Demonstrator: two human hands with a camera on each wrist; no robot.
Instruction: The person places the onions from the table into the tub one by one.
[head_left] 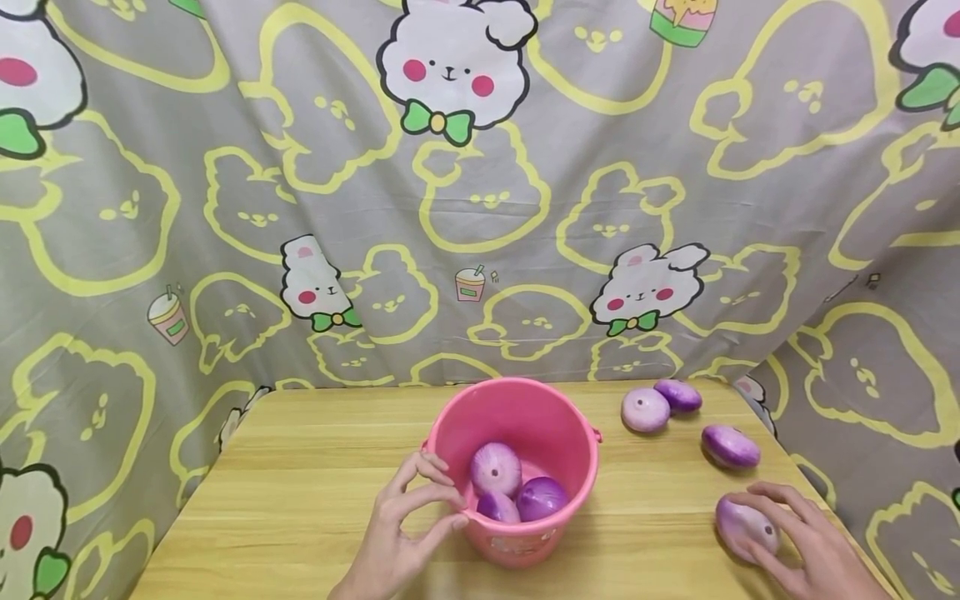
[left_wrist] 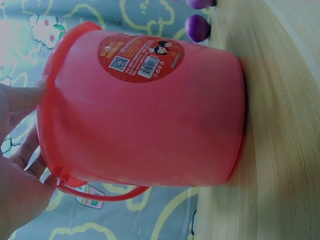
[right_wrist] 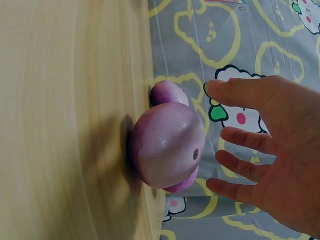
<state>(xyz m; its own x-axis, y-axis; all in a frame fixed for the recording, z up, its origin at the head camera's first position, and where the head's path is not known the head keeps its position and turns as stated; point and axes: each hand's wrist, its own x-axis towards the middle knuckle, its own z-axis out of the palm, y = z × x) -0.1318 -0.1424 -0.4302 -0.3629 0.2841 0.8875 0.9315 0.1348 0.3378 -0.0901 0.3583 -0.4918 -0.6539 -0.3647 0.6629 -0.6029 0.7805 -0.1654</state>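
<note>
Three onions [head_left: 497, 469] are lying in the bucket [head_left: 513, 408]; four are waiting on the desk [head_left: 300, 467], so under half seem done. The left hand [head_left: 401, 517] is pinching the bucket; the right hand [head_left: 813, 542] is hovering, grip spread, beside the nearest onion [head_left: 733, 527].

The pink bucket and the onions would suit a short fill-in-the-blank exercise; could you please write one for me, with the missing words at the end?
1. The hand holding the pink bucket is the person's ____ hand.
2. Inside the bucket, ____ purple onions are visible in the head view.
3. In the head view, ____ onions lie outside the bucket on the wooden table.
4. In the left wrist view, the QR code is on a round label coloured ____.

Missing words: left; three; four; red.
</note>
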